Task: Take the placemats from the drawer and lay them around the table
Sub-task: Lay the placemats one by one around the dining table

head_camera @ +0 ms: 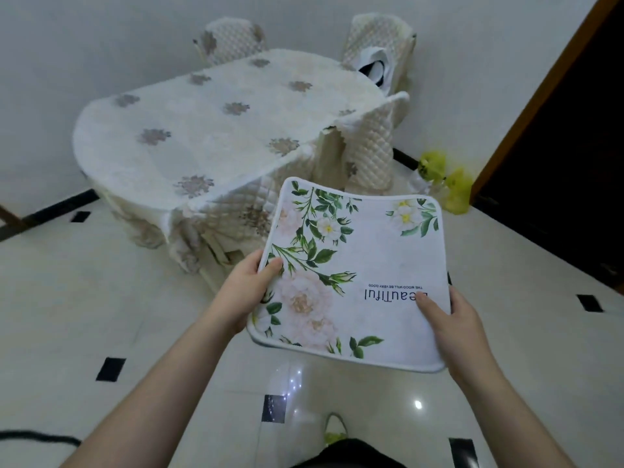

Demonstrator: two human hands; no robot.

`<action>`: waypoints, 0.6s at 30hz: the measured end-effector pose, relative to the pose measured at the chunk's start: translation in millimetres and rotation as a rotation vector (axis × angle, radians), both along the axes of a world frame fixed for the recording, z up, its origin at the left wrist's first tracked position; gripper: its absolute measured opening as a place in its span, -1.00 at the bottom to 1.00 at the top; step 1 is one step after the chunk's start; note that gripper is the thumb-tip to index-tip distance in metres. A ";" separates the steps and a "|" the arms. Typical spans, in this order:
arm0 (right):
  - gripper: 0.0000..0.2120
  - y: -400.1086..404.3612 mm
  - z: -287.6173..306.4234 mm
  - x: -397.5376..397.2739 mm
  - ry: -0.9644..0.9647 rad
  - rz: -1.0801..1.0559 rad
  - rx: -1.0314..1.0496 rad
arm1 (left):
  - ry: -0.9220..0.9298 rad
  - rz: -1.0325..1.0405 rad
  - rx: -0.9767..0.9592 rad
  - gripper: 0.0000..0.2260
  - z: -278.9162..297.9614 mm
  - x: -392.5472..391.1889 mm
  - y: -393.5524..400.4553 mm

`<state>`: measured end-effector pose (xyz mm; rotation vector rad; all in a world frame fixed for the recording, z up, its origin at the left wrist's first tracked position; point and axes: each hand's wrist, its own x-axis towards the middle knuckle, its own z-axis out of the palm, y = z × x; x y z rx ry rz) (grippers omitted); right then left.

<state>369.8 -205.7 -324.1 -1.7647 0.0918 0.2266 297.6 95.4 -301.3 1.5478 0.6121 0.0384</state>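
Placemat [364, 265] lettered "BeauTiful", upside down

A white placemat [358, 275] with rounded corners, pink and white flowers, green leaves and the upside-down word "Beautiful" is held up flat in the air above the floor, near the oval table [189, 143], which has a white cloth with brown flowers.

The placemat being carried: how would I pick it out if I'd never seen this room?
Start at the oval table under its pale cloth, then look nearer, above the tiled floor. The placemat is held between the left hand and right hand. Only it has green leaves and printed lettering.
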 end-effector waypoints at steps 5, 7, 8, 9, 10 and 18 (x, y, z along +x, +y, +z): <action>-0.90 52.9 -1.0 44.9 0.001 0.181 0.024 | 0.004 0.204 -0.001 -0.84 17.0 -9.6 35.2; -0.87 79.3 0.1 55.1 0.000 0.261 0.014 | 0.002 0.285 -0.003 -0.84 21.8 -24.1 46.9; -0.86 93.0 0.6 57.6 0.001 0.299 0.012 | 0.004 0.318 -0.004 -0.83 22.7 -33.5 53.0; -0.86 106.8 1.5 58.1 0.004 0.336 0.013 | 0.010 0.347 -0.008 -0.81 22.5 -44.0 59.6; -0.86 120.7 2.3 57.5 0.003 0.375 0.020 | 0.016 0.377 -0.018 -0.79 21.6 -55.7 66.7; -0.90 252.1 7.9 24.0 -0.025 0.652 -0.008 | -0.010 0.690 -0.048 -0.81 7.2 -145.8 131.8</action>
